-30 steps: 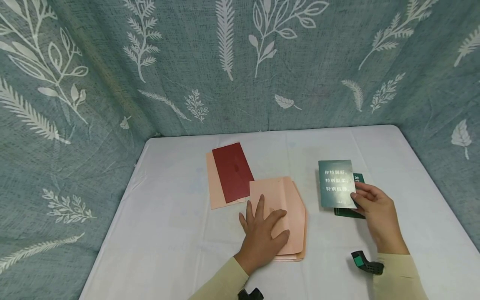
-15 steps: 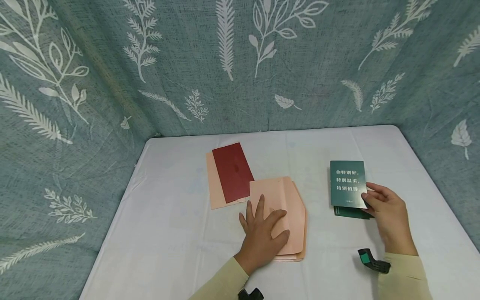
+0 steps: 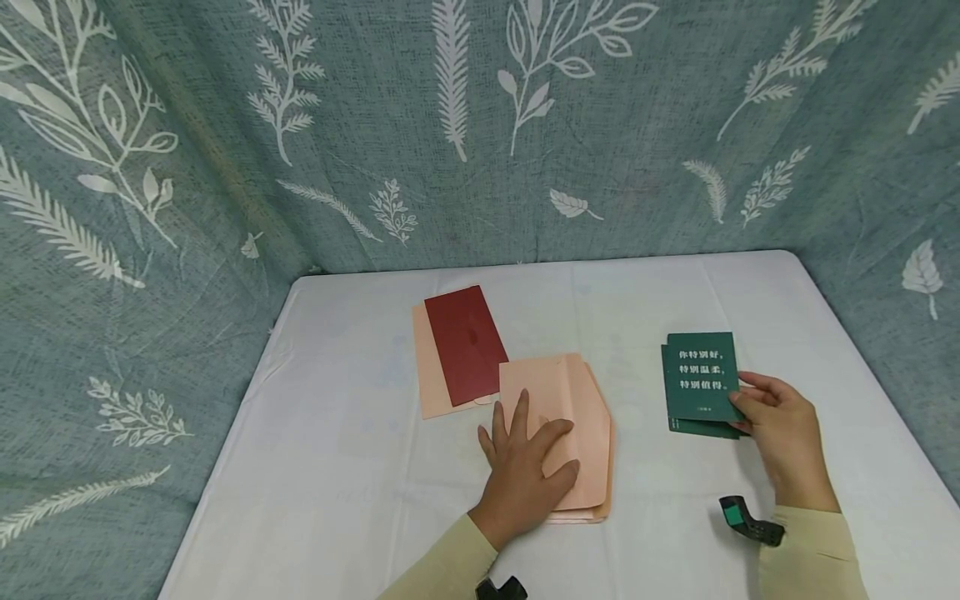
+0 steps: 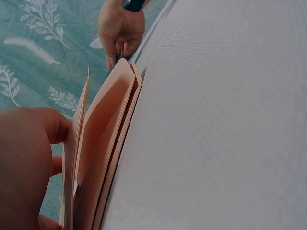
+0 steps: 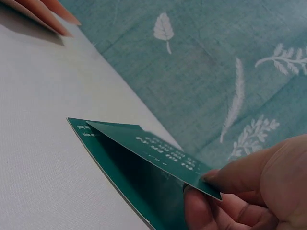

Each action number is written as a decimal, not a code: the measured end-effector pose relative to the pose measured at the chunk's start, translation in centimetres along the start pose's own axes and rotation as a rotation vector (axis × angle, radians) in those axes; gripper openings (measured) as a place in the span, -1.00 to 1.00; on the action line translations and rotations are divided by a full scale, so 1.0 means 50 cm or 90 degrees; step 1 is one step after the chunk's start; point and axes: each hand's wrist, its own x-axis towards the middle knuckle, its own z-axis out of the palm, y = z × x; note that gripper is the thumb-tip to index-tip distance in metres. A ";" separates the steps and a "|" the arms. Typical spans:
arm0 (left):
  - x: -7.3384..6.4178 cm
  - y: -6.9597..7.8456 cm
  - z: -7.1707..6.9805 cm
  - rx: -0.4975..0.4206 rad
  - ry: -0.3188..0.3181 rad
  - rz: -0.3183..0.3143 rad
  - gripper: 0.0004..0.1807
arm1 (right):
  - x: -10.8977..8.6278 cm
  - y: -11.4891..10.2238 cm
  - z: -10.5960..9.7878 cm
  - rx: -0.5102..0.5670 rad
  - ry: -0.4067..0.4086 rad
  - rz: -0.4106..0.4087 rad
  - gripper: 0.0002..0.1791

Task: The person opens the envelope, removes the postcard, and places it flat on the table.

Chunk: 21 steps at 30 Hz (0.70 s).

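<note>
My right hand (image 3: pixel 783 437) pinches the right edge of a dark green card (image 3: pixel 701 400) with white writing, between thumb and fingers. Beneath it lies a second green card (image 3: pixel 708 430), showing at the left and lower edges. In the right wrist view, the held card (image 5: pixel 158 155) slants up toward the fingers, its far end close over the lower card (image 5: pixel 96 146). Fingers spread, my left hand (image 3: pixel 521 479) rests on a stack of pale pink envelopes (image 3: pixel 592 467). The left wrist view shows the top envelope (image 4: pixel 76 143) lifting partly away from those under it.
A dark red rectangular piece (image 3: pixel 467 346), like a card or envelope, lies on another pink envelope (image 3: pixel 432 383) behind my left hand. A white cloth covers the table (image 3: pixel 337 467). A teal leaf-patterned curtain (image 3: pixel 630 175) hangs along its back and sides.
My right hand has moved the green card right, then slightly toward me, lowering it over the other green card. My left hand has stayed on the envelopes.
</note>
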 end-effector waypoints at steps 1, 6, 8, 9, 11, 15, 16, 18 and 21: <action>0.000 0.000 0.000 0.000 0.000 0.000 -0.55 | 0.000 0.000 0.000 -0.002 0.001 -0.001 -0.47; 0.001 0.000 0.001 0.001 0.000 0.001 -0.55 | 0.002 0.001 -0.001 -0.020 0.010 -0.002 -0.47; 0.001 -0.001 0.001 0.001 0.001 0.002 -0.55 | 0.003 0.001 -0.002 -0.027 0.014 0.003 -0.46; 0.001 -0.001 0.001 0.002 0.002 0.003 -0.55 | 0.003 0.000 -0.002 -0.030 0.017 0.006 -0.45; 0.001 0.000 0.001 0.001 0.004 0.003 -0.55 | 0.003 0.000 -0.002 -0.040 0.022 0.012 -0.43; 0.001 0.001 0.001 -0.002 0.010 0.005 -0.55 | 0.003 0.001 -0.003 -0.067 0.029 0.025 -0.39; 0.001 0.002 0.001 -0.002 0.011 0.005 -0.54 | 0.002 0.001 -0.003 -0.074 0.033 0.027 -0.38; 0.002 0.002 0.002 -0.002 0.013 0.006 -0.54 | 0.002 0.001 -0.004 -0.086 0.042 0.032 -0.37; 0.002 0.002 0.002 -0.001 0.012 0.004 -0.54 | 0.004 0.000 -0.004 -0.100 0.064 0.034 -0.38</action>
